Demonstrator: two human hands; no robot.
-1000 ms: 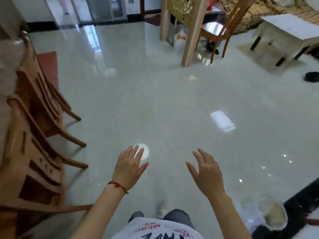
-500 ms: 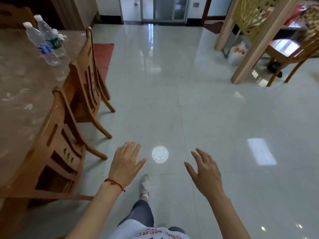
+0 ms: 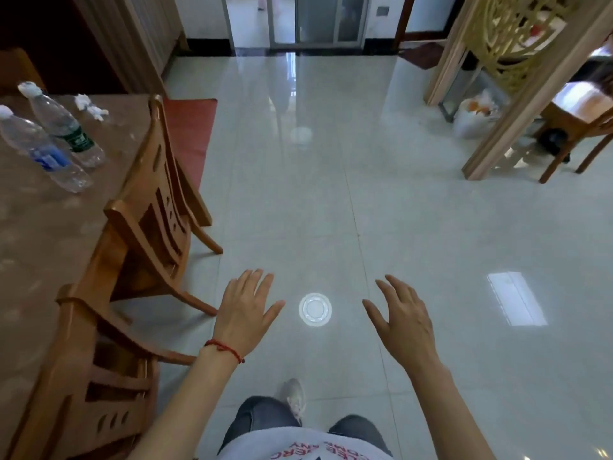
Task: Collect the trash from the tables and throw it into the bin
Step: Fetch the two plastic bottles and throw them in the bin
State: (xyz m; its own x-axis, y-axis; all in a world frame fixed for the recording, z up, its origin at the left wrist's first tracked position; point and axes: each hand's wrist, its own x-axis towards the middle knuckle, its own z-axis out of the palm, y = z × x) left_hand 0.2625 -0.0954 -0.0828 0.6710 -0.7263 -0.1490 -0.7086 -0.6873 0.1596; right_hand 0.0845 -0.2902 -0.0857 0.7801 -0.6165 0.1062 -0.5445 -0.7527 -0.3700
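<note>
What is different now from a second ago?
The view swung left: the table with two water bottles and crumpled tissues came into sight, and the clear bag at the bottom right left it. The white lid on the floor now shows between the hands. Left hand and right hand stayed open, holding nothing.

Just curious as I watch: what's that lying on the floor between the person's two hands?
In the head view, a round white plastic lid lies flat on the tiled floor, between the open left hand and right hand, touching neither.

lid (image 3: 315, 309) white | chairs (image 3: 159, 207) orange-brown | rug (image 3: 189, 134) red | floor (image 3: 398, 227) pale grey
</note>
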